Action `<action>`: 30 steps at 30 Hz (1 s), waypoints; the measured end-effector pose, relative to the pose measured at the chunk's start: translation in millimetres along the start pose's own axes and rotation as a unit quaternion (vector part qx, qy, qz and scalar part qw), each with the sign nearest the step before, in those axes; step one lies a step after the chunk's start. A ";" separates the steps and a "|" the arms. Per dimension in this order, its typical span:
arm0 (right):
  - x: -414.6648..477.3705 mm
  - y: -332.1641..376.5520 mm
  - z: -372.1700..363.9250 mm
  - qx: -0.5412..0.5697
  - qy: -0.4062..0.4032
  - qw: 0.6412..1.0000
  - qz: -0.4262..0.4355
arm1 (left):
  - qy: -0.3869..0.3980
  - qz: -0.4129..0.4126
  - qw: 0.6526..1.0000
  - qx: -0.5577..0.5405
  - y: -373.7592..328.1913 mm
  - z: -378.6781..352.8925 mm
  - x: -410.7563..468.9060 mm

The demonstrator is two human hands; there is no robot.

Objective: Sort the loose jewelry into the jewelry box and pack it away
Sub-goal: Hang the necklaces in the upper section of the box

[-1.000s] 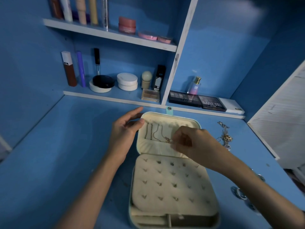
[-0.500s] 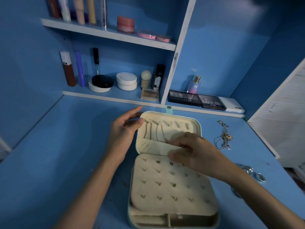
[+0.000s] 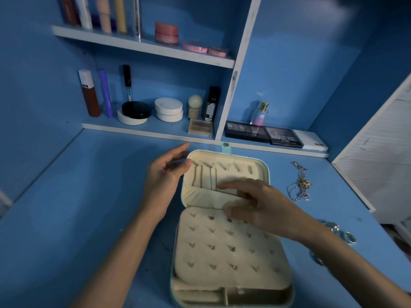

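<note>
Blue desk (image 3: 66, 218) | jewelry box (image 3: 200, 258) open, chains (image 3: 198, 176) hung in its lid (image 3: 255, 172) | left hand (image 3: 163, 181), loose-fingered, steadies lid edge | right hand (image 3: 260, 207): flat fingers press lid pocket | necklaces (image 3: 300, 185), rings (image 3: 340, 232) right of box unsorted

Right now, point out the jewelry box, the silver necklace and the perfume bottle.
jewelry box (image 3: 242, 258): head view, earring panel.
silver necklace (image 3: 303, 183): head view, central pendant.
perfume bottle (image 3: 259, 117): head view, glass body.

Blue desk (image 3: 66, 207); white-edged shelves (image 3: 144, 45)
</note>
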State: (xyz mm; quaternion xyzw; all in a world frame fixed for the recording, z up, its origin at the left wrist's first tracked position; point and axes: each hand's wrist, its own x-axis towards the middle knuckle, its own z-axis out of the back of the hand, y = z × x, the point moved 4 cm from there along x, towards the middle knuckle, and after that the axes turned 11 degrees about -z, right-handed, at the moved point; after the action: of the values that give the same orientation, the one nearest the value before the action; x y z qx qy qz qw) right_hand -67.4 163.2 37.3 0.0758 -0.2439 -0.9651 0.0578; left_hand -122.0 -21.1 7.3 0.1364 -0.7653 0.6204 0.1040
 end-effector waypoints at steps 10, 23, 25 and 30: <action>1.7 2.0 0.4 -0.001 0.003 1.000 0.009 | -0.007 -0.002 1.000 0.007 0.3 0.1 0.0; 4.7 -6.1 25.0 0.112 -0.005 0.994 -0.003 | -0.006 -0.006 1.000 0.006 1.2 0.6 0.3; 5.2 -12.0 39.5 0.143 -0.041 0.989 -0.010 | -0.006 -0.006 1.000 0.006 1.1 1.0 0.7; 7.8 -49.8 68.9 0.192 -0.160 0.964 -0.093 | -0.006 -0.002 1.000 0.001 2.8 0.6 1.1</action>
State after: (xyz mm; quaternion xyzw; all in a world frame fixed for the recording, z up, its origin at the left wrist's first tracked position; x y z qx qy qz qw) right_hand -90.8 237.5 72.5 -0.0474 -0.4223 -0.9010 -0.0875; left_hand -124.0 -21.3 5.0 0.1421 -0.7651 0.6199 0.1008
